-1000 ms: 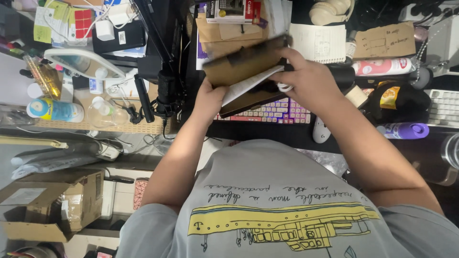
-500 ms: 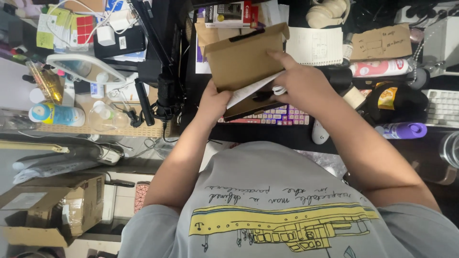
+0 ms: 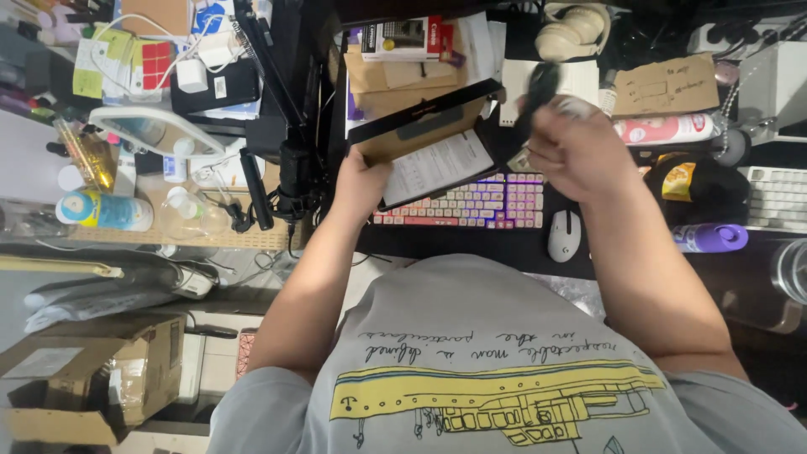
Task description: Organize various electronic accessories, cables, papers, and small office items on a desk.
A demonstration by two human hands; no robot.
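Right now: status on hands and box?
Left hand holds open flat box, leaflet inside. Right hand grips blurred dark item. Keyboard beneath.

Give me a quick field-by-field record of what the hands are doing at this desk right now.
Left hand: grips the left edge of an open brown cardboard box
Box contents: a white printed leaflet
Right hand: raised beside the box, holding a blurred dark item
Below box: backlit keyboard with pink and white keys
Nearby: white computer mouse

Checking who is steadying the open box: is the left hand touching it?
Touching. The head view shows the left hand with its fingers closed on the left edge of the open cardboard box, no gap between them.
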